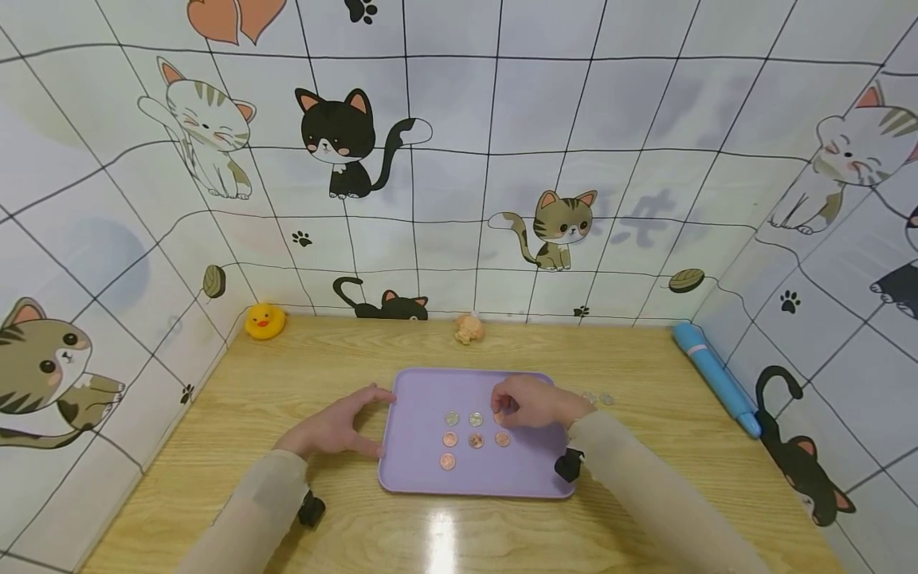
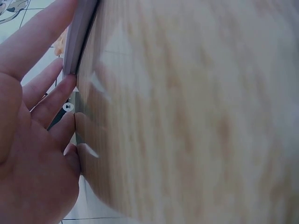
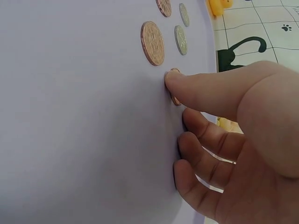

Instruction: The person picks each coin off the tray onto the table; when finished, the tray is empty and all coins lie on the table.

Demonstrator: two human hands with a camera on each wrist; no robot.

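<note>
Six coins (image 1: 476,440) lie spaced on the purple tray (image 1: 531,481), to the right hand's (image 1: 529,401) left and near side — apparently done. Its fingers are bent, thumb on a copper coin (image 3: 175,100), pinched or just pressed I cannot tell; two coins (image 1: 606,399) on the table (image 1: 344,351) to its right seem left — the spread left hand (image 1: 337,422) touches the tray's edge

We find ourselves at a wood-grain table (image 1: 344,351) walled by cat-print sheets (image 1: 459,179), a toy duck (image 1: 264,322) beside them; home or studio, we cannot tell.
</note>
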